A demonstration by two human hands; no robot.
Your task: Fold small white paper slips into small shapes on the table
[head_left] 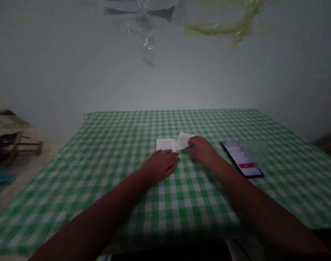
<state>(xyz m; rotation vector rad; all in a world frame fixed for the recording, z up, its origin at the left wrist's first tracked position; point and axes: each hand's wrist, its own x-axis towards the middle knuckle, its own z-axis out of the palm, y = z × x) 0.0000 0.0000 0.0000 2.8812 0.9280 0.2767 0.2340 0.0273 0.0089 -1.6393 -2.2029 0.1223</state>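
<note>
A small white printed page [166, 144] lies on the checked cloth in the middle of the table, with lines of text too small to read. My left hand [160, 165] rests over its near edge, palm down and fingers stretched out. Just to the right, my right hand [201, 149] pinches the corner of a white paper sheet [183, 140] between thumb and fingers. That sheet is raised and tilted, and its left edge meets the printed page. Whether the two are joined like a booklet, I cannot tell.
A green and white checked tablecloth [122, 145] covers the table. A phone [244, 161] with its screen lit lies right of my right hand. Behind the table stands a pale wall [171, 79] with tape stuck on it. Blurred furniture [26, 146] and a blue item [2, 177] are at far left.
</note>
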